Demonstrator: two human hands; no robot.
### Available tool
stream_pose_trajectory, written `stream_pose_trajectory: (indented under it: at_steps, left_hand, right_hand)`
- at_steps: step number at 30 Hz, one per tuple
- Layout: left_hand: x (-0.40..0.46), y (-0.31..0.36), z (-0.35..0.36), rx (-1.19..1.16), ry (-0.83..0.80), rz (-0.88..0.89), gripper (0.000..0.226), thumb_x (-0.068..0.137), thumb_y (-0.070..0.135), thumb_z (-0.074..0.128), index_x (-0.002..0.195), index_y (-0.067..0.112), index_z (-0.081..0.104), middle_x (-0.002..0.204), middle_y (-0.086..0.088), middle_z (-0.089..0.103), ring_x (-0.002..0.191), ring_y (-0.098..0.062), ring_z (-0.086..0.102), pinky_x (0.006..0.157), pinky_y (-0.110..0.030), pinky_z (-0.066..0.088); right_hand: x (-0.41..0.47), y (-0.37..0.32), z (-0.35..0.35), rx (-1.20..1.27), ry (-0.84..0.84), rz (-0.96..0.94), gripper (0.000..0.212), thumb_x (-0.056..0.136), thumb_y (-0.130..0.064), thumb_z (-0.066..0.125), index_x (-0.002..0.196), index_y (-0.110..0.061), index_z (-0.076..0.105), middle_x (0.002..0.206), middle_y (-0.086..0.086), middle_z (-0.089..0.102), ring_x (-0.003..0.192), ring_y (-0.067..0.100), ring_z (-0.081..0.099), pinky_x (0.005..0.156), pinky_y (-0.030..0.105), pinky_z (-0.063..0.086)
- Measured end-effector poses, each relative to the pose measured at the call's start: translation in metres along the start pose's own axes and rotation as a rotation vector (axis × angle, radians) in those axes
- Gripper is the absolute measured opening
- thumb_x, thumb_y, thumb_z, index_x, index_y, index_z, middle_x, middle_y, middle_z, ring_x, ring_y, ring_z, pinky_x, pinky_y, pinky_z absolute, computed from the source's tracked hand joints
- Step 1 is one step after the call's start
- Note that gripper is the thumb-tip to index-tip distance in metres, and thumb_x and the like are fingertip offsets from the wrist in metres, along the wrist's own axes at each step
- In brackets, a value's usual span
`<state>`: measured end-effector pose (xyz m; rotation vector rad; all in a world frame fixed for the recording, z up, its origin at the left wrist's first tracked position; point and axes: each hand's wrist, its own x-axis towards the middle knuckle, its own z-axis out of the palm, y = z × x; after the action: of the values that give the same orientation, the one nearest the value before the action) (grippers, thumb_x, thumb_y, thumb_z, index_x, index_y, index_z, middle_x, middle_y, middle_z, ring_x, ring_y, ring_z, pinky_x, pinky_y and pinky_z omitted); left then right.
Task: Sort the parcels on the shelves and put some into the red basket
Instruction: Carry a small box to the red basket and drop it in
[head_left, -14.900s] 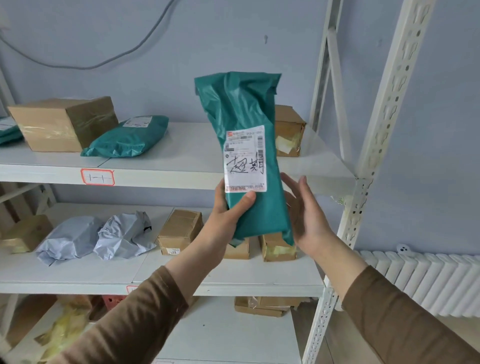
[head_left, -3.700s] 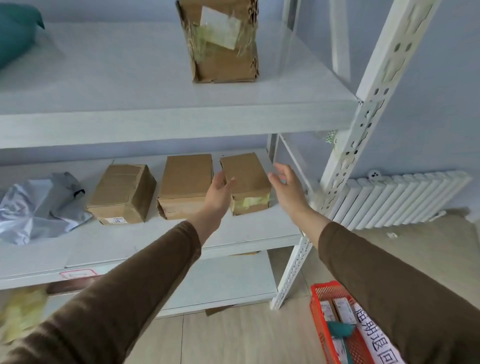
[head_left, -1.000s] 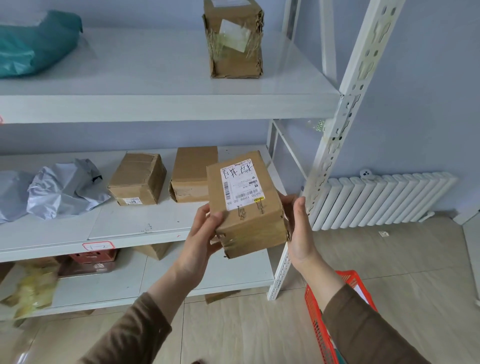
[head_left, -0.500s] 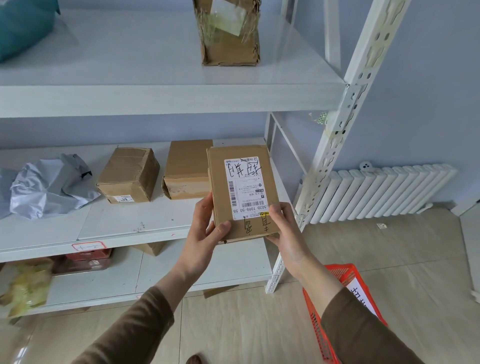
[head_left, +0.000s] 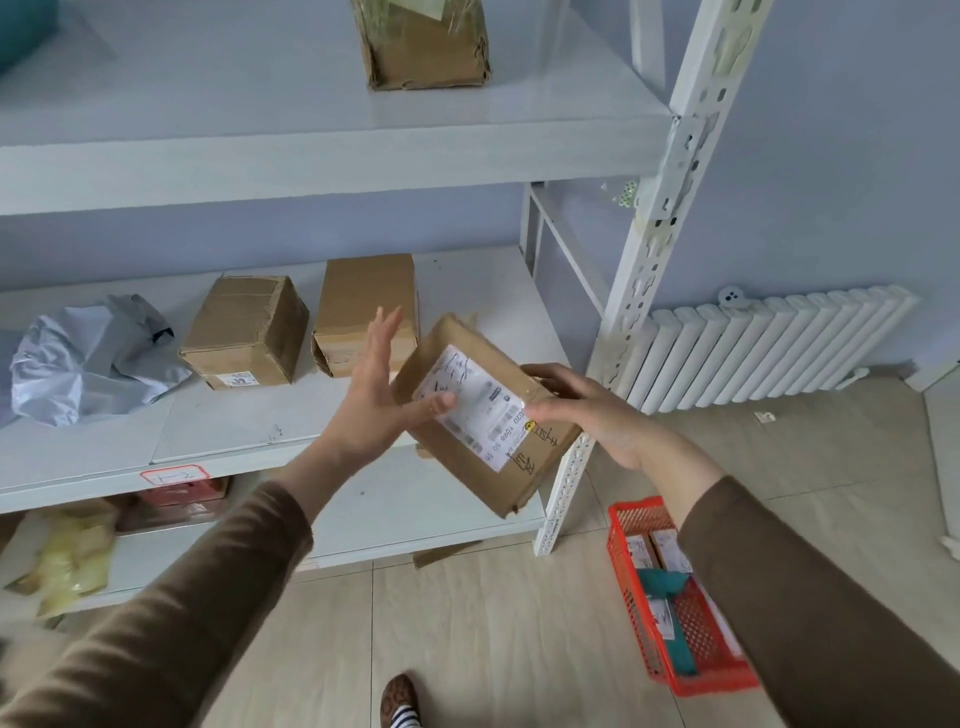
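Observation:
A brown cardboard parcel (head_left: 501, 475) with a white label sits tilted in the air in front of the middle shelf (head_left: 223, 431). My right hand (head_left: 592, 415) grips its right edge, thumb on top and fingers curled behind. My left hand (head_left: 371, 395) is at its left side with fingers straight and spread; only the thumb lies on the label. The red basket (head_left: 631, 597) stands on the floor at lower right, holding a teal bag (head_left: 665, 587) and a few labelled parcels.
Two cardboard boxes (head_left: 244, 332) (head_left: 363, 306) and a grey crumpled bag (head_left: 83, 358) lie on the middle shelf. A taped box (head_left: 426, 47) stands on the upper shelf. A white shelf post (head_left: 660, 218) rises beside my right hand, a radiator (head_left: 769, 348) behind it.
The parcel has tipped from upright to slanted and dropped toward the right. My left hand has let go and spread its fingers; my right hand now carries it.

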<state>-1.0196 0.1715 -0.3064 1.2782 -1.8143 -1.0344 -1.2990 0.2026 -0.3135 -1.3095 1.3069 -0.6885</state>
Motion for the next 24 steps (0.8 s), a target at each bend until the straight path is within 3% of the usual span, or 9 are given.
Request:
stream_pose_trajectory:
  at_steps: [3,6,8,10,12,14,17,20,24]
  left_hand:
    - [0.006,0.008,0.006,0.391,-0.225,0.096,0.123,0.061,0.082,0.068,0.162,0.041,0.013,0.173,0.008,-0.005,0.159,-0.018,-0.012,0.126,-0.061,0.0]
    - [0.002,0.015,0.022,0.536,-0.601,-0.049,0.116,0.065,0.072,0.072,0.161,0.048,0.011,0.172,0.014,-0.004,0.158,-0.016,-0.013,0.126,-0.06,-0.005]
    - [-0.007,0.016,0.034,0.519,-0.754,-0.185,0.114,0.069,0.064,0.079,0.16,0.051,0.012,0.17,0.017,0.013,0.159,-0.018,0.004,0.127,-0.054,0.004]
    - [-0.017,0.019,0.045,0.43,-0.8,-0.251,0.105,0.077,0.051,0.083,0.159,0.05,0.017,0.152,0.021,0.04,0.146,-0.017,0.035,0.123,-0.044,0.023]
    - [-0.025,0.023,0.056,0.335,-0.788,-0.267,0.091,0.081,0.045,0.082,0.155,0.051,0.029,0.132,0.027,0.057,0.124,-0.008,0.055,0.114,-0.036,0.038]
    - [-0.031,0.021,0.063,0.204,-0.731,-0.261,0.074,0.082,0.044,0.08,0.146,0.052,0.043,0.123,0.021,0.07,0.112,-0.004,0.066,0.103,-0.029,0.051]
    - [-0.037,0.005,0.07,-0.066,-0.61,-0.338,0.076,0.084,0.049,0.079,0.15,0.049,0.042,0.125,0.01,0.074,0.114,-0.016,0.071,0.104,-0.041,0.053]
    - [-0.043,-0.009,0.086,-0.35,-0.415,-0.389,0.059,0.09,0.044,0.071,0.144,0.043,0.049,0.123,0.0,0.076,0.112,-0.026,0.073,0.103,-0.048,0.054]
    - [-0.047,-0.022,0.121,-0.602,-0.262,-0.463,0.049,0.092,0.05,0.068,0.138,0.038,0.057,0.128,-0.004,0.074,0.119,-0.031,0.069,0.105,-0.062,0.05]
  right_hand:
    - [-0.011,-0.003,-0.006,-0.32,-0.128,0.0,0.07,0.077,-0.049,0.08,0.142,-0.045,0.052,0.131,-0.01,0.064,0.118,0.012,0.063,0.104,0.038,0.051]
    - [-0.019,-0.004,-0.006,-0.638,-0.248,-0.033,0.078,0.074,-0.064,0.075,0.145,-0.05,0.047,0.14,-0.015,0.053,0.133,0.013,0.044,0.115,0.039,0.037]
    - [-0.026,-0.004,-0.008,-0.714,-0.316,-0.043,0.076,0.075,-0.065,0.073,0.145,-0.05,0.047,0.138,-0.017,0.052,0.133,0.013,0.039,0.113,0.036,0.034]
    - [-0.036,-0.003,-0.013,-0.622,-0.344,-0.023,0.07,0.078,-0.057,0.076,0.143,-0.043,0.055,0.135,-0.011,0.061,0.126,0.011,0.055,0.107,0.031,0.044]
    - [-0.045,0.002,-0.019,-0.479,-0.333,-0.005,0.058,0.087,-0.042,0.077,0.141,-0.034,0.06,0.137,-0.009,0.064,0.122,0.007,0.061,0.105,0.026,0.047]
    - [-0.052,0.011,-0.025,-0.364,-0.202,-0.041,0.056,0.091,-0.041,0.073,0.144,-0.034,0.058,0.147,-0.011,0.056,0.134,0.009,0.051,0.115,0.031,0.038]
    - [-0.057,0.028,-0.04,-0.208,0.108,-0.06,0.075,0.083,-0.065,0.069,0.151,-0.044,0.045,0.162,-0.015,0.038,0.15,0.012,0.032,0.123,0.044,0.025]
    - [-0.065,0.047,-0.045,0.044,0.303,-0.027,0.089,0.08,-0.078,0.058,0.157,-0.041,0.034,0.165,-0.014,0.032,0.152,0.012,0.029,0.123,0.043,0.021]
    - [-0.072,0.094,-0.024,0.261,0.203,0.135,0.099,0.07,-0.09,0.057,0.156,-0.051,0.026,0.165,-0.021,0.029,0.152,0.015,0.027,0.124,0.057,0.015]
